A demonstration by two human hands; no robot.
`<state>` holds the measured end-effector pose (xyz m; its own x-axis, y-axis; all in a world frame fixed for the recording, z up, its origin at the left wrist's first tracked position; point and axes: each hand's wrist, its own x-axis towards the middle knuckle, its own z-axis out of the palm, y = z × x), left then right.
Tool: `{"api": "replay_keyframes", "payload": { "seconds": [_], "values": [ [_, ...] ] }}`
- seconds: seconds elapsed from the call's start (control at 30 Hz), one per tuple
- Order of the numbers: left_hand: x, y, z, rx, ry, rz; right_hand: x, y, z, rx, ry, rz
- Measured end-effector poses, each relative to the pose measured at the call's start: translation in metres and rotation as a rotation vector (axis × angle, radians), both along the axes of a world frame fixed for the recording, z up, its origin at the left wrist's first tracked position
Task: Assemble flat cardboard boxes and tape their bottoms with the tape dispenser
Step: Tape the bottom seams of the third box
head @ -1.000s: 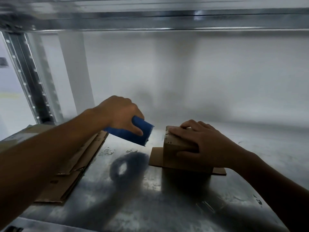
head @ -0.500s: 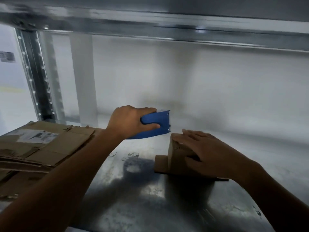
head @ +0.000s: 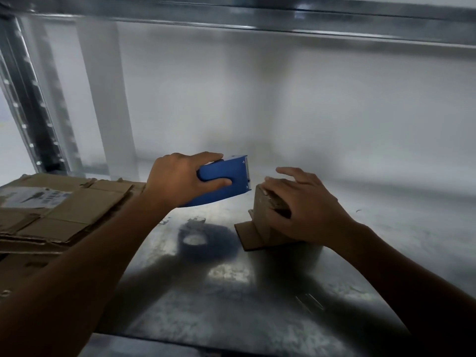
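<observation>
A small brown cardboard box point(head: 260, 215) stands on the metal shelf point(head: 231, 305), with one flap lying flat at its left foot. My right hand point(head: 304, 210) rests on the box's top, palm and thumb pressing it down, fingers straight and partly lifted. My left hand point(head: 177, 181) grips a blue tape dispenser point(head: 226, 179) held in the air just left of and slightly above the box's top edge. The dispenser's blade end points at the box, a small gap apart. The tape roll is hidden.
A stack of flat cardboard sheets point(head: 59, 215), one bearing a white label point(head: 31, 197), lies at the left of the shelf. A perforated metal upright point(head: 31, 106) stands at the back left. Another shelf beam point(head: 257, 16) runs overhead. A white wall closes the back.
My left hand has carried the dispenser up and to the right, closer to the box, and levelled it. My right hand's fingers have lifted off the box top.
</observation>
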<state>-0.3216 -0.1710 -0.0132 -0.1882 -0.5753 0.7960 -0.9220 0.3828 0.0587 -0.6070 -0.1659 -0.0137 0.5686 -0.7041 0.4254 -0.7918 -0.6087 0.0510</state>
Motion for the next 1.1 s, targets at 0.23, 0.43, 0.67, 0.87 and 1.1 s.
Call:
{"api": "replay_keyframes", "payload": {
  "seconds": [0.23, 0.43, 0.67, 0.87, 1.1],
  "values": [
    [-0.006, 0.010, 0.002, -0.070, 0.005, -0.052, -0.011, 0.000, -0.003, 0.125, -0.129, -0.025],
    [-0.010, 0.015, 0.004, -0.071, 0.018, -0.059, -0.016, -0.006, -0.009, 0.177, -0.197, 0.174],
    [-0.008, 0.014, 0.004, -0.050, 0.037, -0.051, -0.011, -0.014, -0.022, 0.134, -0.400, 0.197],
    [-0.006, 0.014, 0.003, -0.037, 0.034, -0.051, -0.005, -0.016, -0.033, 0.093, -0.399, 0.074],
    [-0.007, 0.015, 0.004, -0.072, 0.017, -0.068, -0.007, -0.023, -0.032, 0.093, -0.298, -0.027]
  ]
}}
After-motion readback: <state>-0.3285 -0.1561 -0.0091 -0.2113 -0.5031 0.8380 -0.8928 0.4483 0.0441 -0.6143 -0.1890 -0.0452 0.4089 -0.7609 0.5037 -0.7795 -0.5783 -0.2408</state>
